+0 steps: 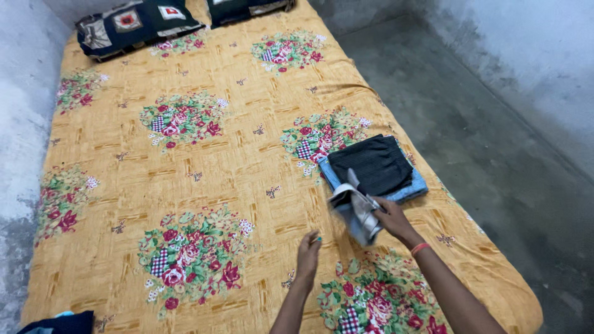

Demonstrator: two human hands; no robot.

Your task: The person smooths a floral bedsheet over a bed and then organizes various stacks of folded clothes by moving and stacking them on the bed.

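Fingers of the right hand [391, 218] are closed in a firm grip on a folded grey and pale-blue garment [356, 210], which is blurred and held just above the bed [204, 167], tilted, with its loose edges pointing up and to the left. An orange band [420, 248] sits on that wrist. Left hand [308, 250] is nearby, a little lower and toward the person, its grip empty and loosely open, fingers slightly curled; whether it hovers over the sheet or rests on it, I cannot tell. A fingernail on it shows a dab of teal.

Just beyond the held garment, near the right edge of the bed, lies a small stack: a folded black cloth [371, 164] on top of a folded light-blue piece [408, 188], whose edges show below and to the sides. The held garment's upper end overlaps the front corner of that stack in the view; whether they touch is unclear.

Covering the bed is an orange-yellow sheet printed with clusters of red and pink flowers and green leaves. At the far end rest two dark pillows [139, 25] with patchwork patterns. A scrap of dark blue fabric [59, 323] peeks in at the near left corner. Grey concrete floor [489, 142] runs along the right side, and rough pale walls [25, 111] close in on the left and far right.
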